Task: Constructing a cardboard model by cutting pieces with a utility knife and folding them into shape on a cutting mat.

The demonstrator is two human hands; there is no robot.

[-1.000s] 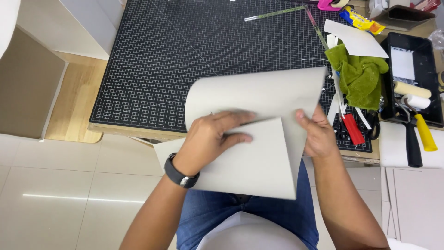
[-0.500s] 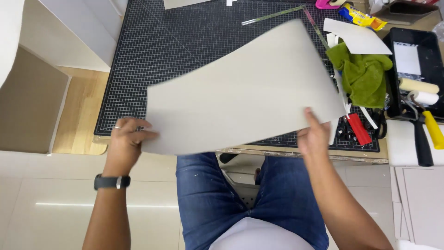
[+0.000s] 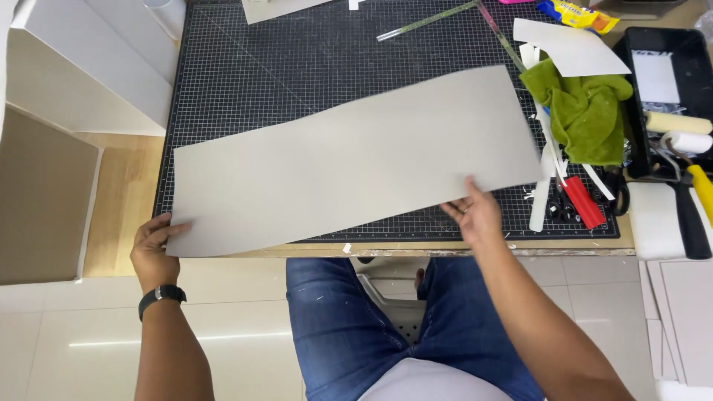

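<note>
Sheet [image 3: 349,160] lowered flatter onto mat [image 3: 297,59] | long axis left-right | hands grip ends

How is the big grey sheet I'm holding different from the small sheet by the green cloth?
The big grey sheet is long, gently wavy, darker grey and held by the left hand and right hand. The small sheet is shorter, paler, untouched, its lower edge overlapping the green cloth. Both are plain.
</note>
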